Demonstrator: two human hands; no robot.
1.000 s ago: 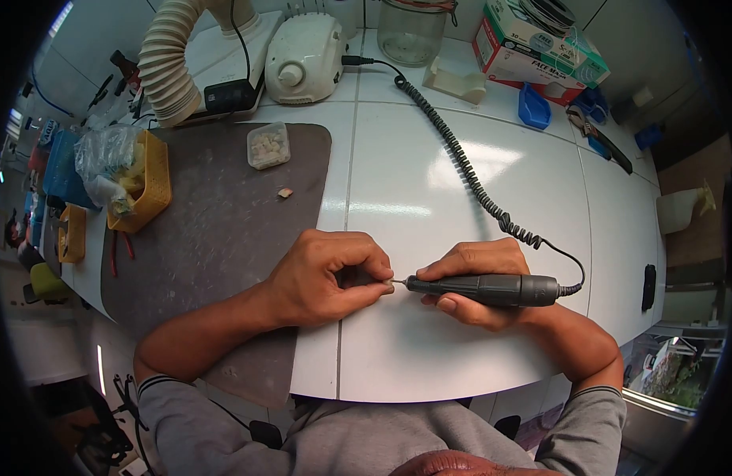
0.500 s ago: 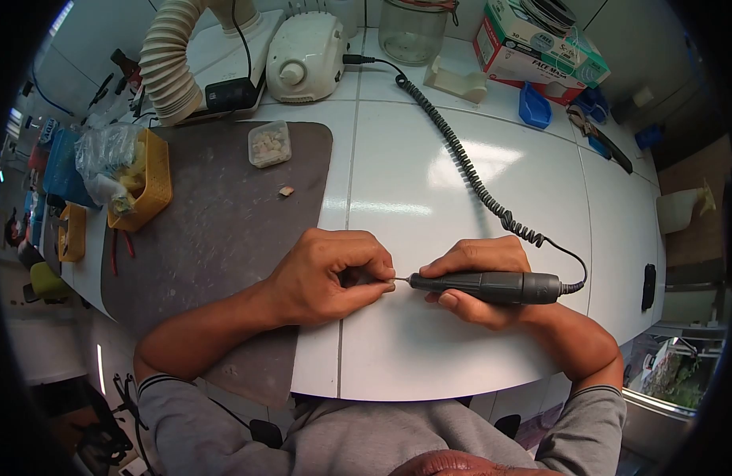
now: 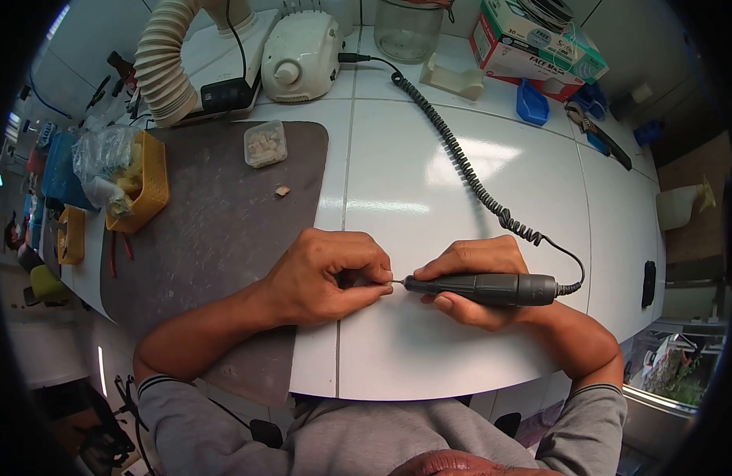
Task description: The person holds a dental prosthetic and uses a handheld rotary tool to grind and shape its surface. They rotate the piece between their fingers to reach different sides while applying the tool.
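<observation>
My right hand (image 3: 477,262) is wrapped round a black rotary handpiece (image 3: 493,289), held level with its tip to the left. A thin metal bit (image 3: 399,282) sticks out of the tip and meets the fingertips of my left hand (image 3: 330,274). That hand is closed in a pinch of thumb and fingers; whatever sits between them is hidden. A coiled black cord (image 3: 457,151) runs from the handpiece back to a white control box (image 3: 302,55) with a round knob.
On the brown mat (image 3: 215,206) lie a small clear tub of pale pieces (image 3: 265,144) and one loose chip (image 3: 282,191). A yellow basket (image 3: 148,186) stands left. Behind are a ribbed hose (image 3: 164,71), glass jar (image 3: 406,36), face mask box (image 3: 532,47) and blue tray (image 3: 532,103).
The handpiece has shifted very slightly left, with its tip a little nearer the left fingertips. The whole view has drifted slightly; both hands keep their grip.
</observation>
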